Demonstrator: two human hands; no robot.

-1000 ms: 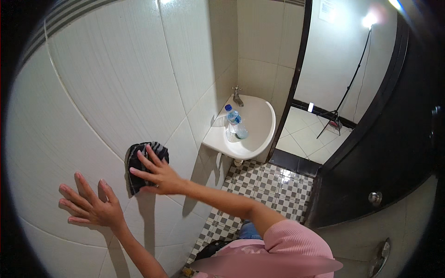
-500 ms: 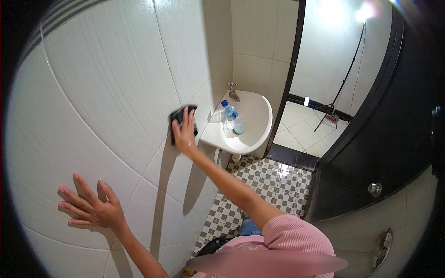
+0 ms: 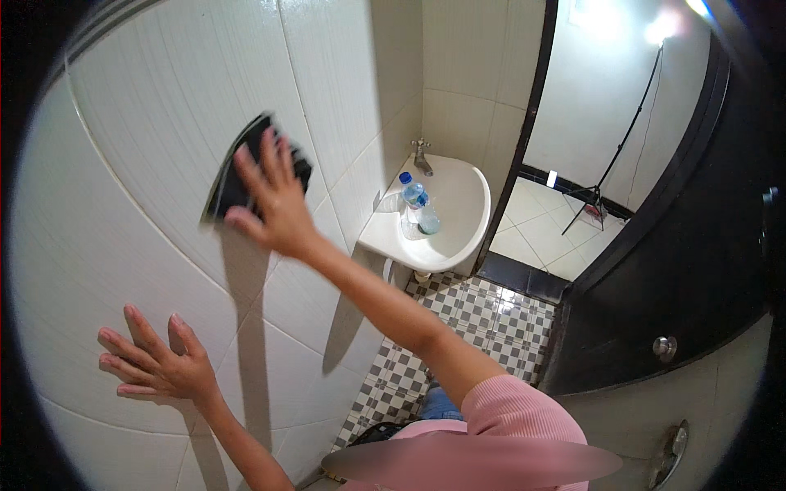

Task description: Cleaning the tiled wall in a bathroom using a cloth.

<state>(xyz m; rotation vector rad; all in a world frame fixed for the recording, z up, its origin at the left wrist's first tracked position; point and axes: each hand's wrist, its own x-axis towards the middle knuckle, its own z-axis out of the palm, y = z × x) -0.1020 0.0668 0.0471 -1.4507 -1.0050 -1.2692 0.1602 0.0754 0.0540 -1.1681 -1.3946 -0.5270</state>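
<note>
I'm seeing the right hand (image 3: pixel 282 209) upper left of frame, fingers spread over a dark cloth (image 3: pixel 229 188) against the tiled wall (image 3: pixel 164 147) — left hand (image 3: pixel 176 372), lower left, splayed on the tiles, holding nothing.

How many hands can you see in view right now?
2: the left hand, spread flat on the tiled wall, and the right hand, on a dark cloth against that wall, nearer the sink. Neither is hidden.
</note>
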